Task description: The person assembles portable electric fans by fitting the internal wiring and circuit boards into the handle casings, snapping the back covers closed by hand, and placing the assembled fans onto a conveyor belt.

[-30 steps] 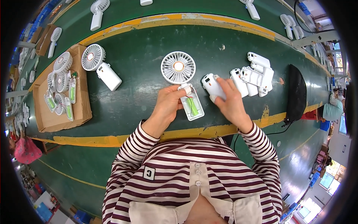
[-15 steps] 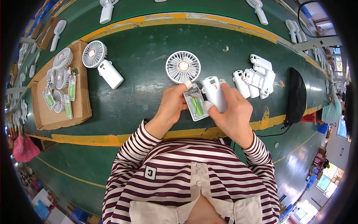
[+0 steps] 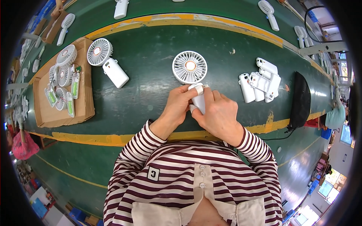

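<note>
A white handheld fan (image 3: 190, 67) lies face up in front of me, its round grille pointing away. My left hand (image 3: 176, 107) is closed round the left side of its handle, the thumb on the upper end. From the right, my right hand (image 3: 220, 113) grips a white handle cover (image 3: 198, 101), which now lies over the handle. Fingertip coverings, pale in colour, show on both hands. The inside of the handle is hidden under the cover and fingers, and I cannot tell whether the cover sits flush.
On the left, a cardboard tray (image 3: 92, 101) holds several fans with exposed green batteries. Beside it lie another fan (image 3: 99, 52) and a white handle piece (image 3: 115, 73). Several white covers (image 3: 260, 83) are piled at right, near a black pouch (image 3: 300, 100). More fans (image 3: 268, 15) lie beyond the yellow stripe.
My right hand has brought the cover leftward onto the open fan handle. The green battery and wires, visible before, are now hidden. My view has shifted slightly.
</note>
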Available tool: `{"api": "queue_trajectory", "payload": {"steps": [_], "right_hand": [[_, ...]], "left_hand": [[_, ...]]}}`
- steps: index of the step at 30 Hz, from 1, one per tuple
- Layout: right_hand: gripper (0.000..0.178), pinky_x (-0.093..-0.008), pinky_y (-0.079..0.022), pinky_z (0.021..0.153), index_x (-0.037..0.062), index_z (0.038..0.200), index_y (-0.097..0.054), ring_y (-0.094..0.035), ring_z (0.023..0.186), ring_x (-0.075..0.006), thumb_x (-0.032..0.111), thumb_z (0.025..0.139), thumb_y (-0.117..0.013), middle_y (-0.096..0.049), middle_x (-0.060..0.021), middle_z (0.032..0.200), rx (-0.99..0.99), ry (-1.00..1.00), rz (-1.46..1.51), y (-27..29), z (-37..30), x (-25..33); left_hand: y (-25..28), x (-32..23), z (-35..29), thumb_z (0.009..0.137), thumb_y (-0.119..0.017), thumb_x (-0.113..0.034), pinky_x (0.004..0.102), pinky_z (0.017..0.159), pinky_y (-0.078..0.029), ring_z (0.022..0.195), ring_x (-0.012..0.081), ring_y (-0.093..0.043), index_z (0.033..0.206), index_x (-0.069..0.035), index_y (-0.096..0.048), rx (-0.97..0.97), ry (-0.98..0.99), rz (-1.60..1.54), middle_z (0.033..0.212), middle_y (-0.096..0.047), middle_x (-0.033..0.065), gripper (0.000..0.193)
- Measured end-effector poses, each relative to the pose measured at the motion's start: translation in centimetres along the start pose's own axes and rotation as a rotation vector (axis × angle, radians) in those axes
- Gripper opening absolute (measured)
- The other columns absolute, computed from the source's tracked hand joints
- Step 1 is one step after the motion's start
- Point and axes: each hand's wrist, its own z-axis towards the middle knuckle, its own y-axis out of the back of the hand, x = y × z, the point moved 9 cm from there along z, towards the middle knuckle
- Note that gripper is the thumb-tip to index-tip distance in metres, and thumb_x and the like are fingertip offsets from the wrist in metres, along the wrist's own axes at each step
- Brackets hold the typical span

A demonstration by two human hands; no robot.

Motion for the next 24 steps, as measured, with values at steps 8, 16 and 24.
{"api": "queue_trajectory", "payload": {"steps": [8,16,24], "right_hand": [[0.047,-0.0316,-0.044,0.044,-0.0052,0.094,-0.055,-0.057,0.051,-0.0225,0.025,0.060,-0.069,-0.055,-0.0097,0.064,-0.103,0.067,-0.074,-0.23,-0.27,0.36],[0.048,-0.0309,-0.044,0.045,-0.0060,0.094,-0.056,-0.055,0.051,-0.0217,0.025,0.060,-0.069,-0.054,-0.0091,0.063,-0.113,0.105,-0.105,-0.40,-0.19,0.40],[0.048,-0.0314,-0.043,0.046,-0.0047,0.095,-0.055,-0.054,0.052,-0.0219,0.027,0.062,-0.070,-0.053,-0.0091,0.064,-0.087,0.095,-0.096,-0.63,-0.20,0.25]], "left_hand": [[0.11,0.09,0.12,0.083,-0.058,-0.012,0.0231,0.061,-0.046,0.075,0.0103,-0.057,0.097,0.002,-0.060,-0.012,-0.020,-0.010,0.087,-0.060,0.0047,0.020],[0.02,-0.12,0.16,0.084,-0.058,-0.012,0.0253,0.067,-0.047,0.078,0.0123,-0.057,0.099,0.003,-0.058,0.007,-0.015,0.006,0.090,-0.060,0.0060,0.021],[0.22,-0.09,0.32,0.085,-0.054,-0.015,0.0278,0.071,-0.048,0.080,0.0153,-0.059,0.101,0.003,-0.057,-0.032,0.018,-0.002,0.091,-0.060,0.0077,0.024]]}}
